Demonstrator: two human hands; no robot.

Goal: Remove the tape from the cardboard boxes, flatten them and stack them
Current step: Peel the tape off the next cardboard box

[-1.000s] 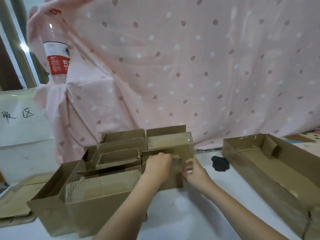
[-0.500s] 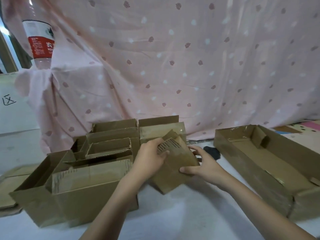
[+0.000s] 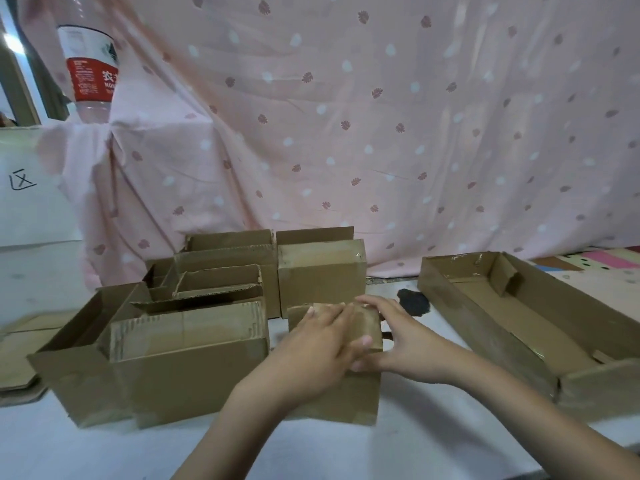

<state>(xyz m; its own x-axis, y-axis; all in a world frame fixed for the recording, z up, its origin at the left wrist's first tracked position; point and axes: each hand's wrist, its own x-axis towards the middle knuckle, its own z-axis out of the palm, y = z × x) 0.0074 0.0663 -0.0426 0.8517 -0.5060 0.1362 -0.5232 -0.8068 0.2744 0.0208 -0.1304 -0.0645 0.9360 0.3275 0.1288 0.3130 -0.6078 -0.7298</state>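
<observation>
A small brown cardboard box (image 3: 349,396) stands on the white table (image 3: 433,445) in front of me. My left hand (image 3: 311,348) lies flat on its top, fingers stretched toward the far edge. My right hand (image 3: 398,337) grips the box's right end, fingers over the top and thumb on the front face. The hands hide most of the top, so any tape there cannot be seen. A taller box with shiny tape (image 3: 322,275) stands just behind.
A cluster of open cardboard boxes (image 3: 187,358) fills the left. A long shallow open box (image 3: 519,323) lies at the right. Flattened cardboard (image 3: 17,344) sits at the far left edge. A black patch (image 3: 414,303) marks the table. A pink cloth (image 3: 346,133) hangs behind, with a water bottle (image 3: 90,71) upper left.
The small box was lifted out from beside the cluster, tilted in both hands, and now rests upright on the table nearer me. My left hand has moved onto its top.
</observation>
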